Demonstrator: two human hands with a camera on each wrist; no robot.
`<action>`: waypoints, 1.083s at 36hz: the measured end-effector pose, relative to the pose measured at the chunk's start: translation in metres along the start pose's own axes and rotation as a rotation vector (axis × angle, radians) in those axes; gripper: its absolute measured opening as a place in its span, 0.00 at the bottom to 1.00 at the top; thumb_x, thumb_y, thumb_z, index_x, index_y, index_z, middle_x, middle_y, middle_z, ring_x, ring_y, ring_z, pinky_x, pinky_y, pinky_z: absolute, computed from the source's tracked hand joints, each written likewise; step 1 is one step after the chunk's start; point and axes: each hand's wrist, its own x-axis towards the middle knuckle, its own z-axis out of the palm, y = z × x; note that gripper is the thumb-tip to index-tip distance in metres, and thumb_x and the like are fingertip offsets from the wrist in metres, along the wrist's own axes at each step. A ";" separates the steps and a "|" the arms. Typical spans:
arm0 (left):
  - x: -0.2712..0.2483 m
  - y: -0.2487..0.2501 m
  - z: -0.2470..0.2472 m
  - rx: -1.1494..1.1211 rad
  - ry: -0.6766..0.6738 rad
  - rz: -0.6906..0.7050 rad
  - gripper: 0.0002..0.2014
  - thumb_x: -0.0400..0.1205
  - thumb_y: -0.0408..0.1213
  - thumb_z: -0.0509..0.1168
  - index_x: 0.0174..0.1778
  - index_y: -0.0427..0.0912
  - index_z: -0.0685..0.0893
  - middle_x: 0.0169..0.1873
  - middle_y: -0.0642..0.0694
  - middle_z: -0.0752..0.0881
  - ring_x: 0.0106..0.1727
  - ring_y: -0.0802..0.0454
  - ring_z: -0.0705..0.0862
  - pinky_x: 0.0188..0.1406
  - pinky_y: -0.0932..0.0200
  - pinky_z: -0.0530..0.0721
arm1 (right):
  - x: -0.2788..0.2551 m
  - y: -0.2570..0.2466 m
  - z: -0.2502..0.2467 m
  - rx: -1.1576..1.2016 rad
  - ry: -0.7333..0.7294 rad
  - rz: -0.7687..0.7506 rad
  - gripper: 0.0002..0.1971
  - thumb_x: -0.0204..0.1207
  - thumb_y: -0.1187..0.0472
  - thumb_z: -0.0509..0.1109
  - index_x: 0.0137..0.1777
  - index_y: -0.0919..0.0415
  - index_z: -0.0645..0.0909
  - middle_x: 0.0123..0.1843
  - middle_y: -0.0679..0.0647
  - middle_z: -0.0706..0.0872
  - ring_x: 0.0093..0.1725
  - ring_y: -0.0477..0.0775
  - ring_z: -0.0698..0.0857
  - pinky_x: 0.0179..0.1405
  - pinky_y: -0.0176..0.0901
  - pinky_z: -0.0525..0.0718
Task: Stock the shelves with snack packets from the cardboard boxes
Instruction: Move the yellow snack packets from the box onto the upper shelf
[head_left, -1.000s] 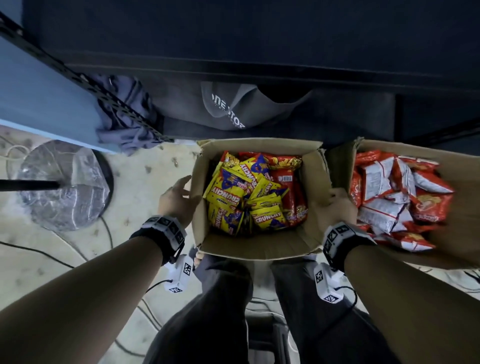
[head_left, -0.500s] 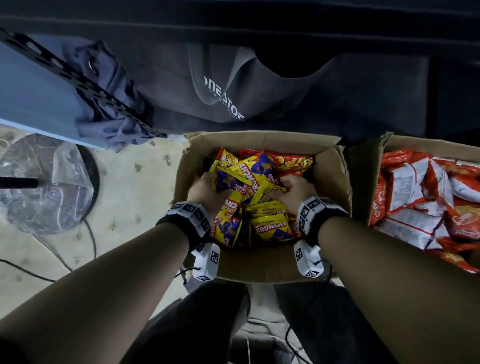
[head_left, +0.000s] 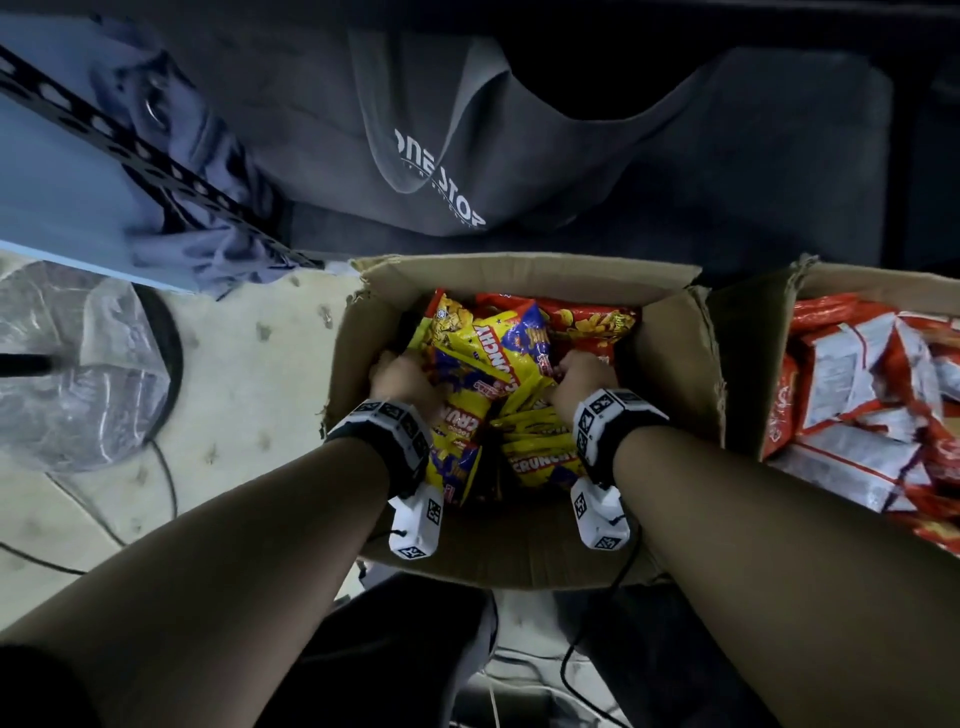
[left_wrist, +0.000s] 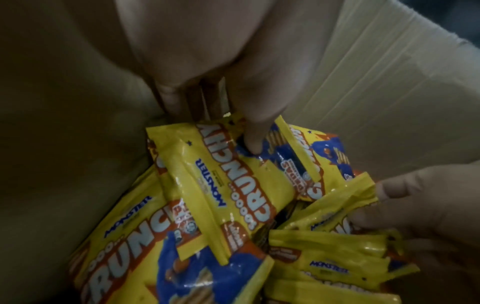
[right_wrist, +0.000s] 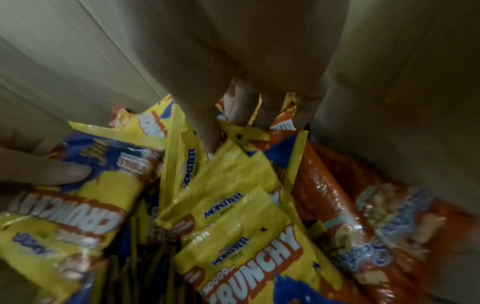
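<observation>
An open cardboard box (head_left: 519, 553) on the floor holds several yellow Crunchy snack packets (head_left: 483, 358), with red packets (head_left: 587, 322) at its back. Both hands are down inside it. My left hand (head_left: 400, 379) digs in at the left side, and in the left wrist view the left hand (left_wrist: 215, 127) pinches a yellow packet (left_wrist: 223, 185) between thumb and fingers. My right hand (head_left: 582, 374) is at the right side. In the right wrist view the right hand (right_wrist: 233, 131) has fingers curled behind the yellow packets (right_wrist: 233, 185) and its thumb on top.
A second cardboard box (head_left: 748, 364) of red-and-white packets (head_left: 857, 415) stands close on the right. Behind the boxes a dark low shelf holds a grey printed cloth (head_left: 441, 182). A black perforated upright (head_left: 130, 150) and a plastic-wrapped round base (head_left: 78, 364) are on the left, and cables cross the floor.
A second ago both hands held the box's outer sides. They moved inside onto the yellow packets and now grip them deeper. The head view has come closer.
</observation>
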 end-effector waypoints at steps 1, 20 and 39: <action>-0.005 0.001 -0.003 -0.017 -0.002 0.005 0.24 0.79 0.51 0.76 0.68 0.46 0.83 0.64 0.40 0.83 0.64 0.39 0.82 0.64 0.46 0.83 | -0.008 0.000 -0.005 0.010 0.017 -0.001 0.20 0.77 0.56 0.77 0.68 0.54 0.81 0.64 0.58 0.87 0.62 0.65 0.86 0.68 0.58 0.82; -0.200 0.071 -0.233 0.069 -0.111 0.364 0.08 0.77 0.44 0.75 0.47 0.50 0.84 0.44 0.50 0.84 0.44 0.50 0.82 0.39 0.61 0.75 | -0.253 -0.055 -0.217 -0.098 -0.010 -0.230 0.15 0.78 0.53 0.77 0.60 0.61 0.90 0.61 0.58 0.90 0.62 0.59 0.87 0.57 0.45 0.86; -0.440 0.170 -0.521 0.138 0.045 0.792 0.04 0.80 0.47 0.74 0.44 0.57 0.86 0.41 0.56 0.90 0.41 0.62 0.89 0.42 0.56 0.88 | -0.538 -0.129 -0.460 -0.090 0.294 -0.640 0.18 0.75 0.57 0.75 0.32 0.59 0.69 0.34 0.54 0.71 0.33 0.51 0.70 0.31 0.47 0.67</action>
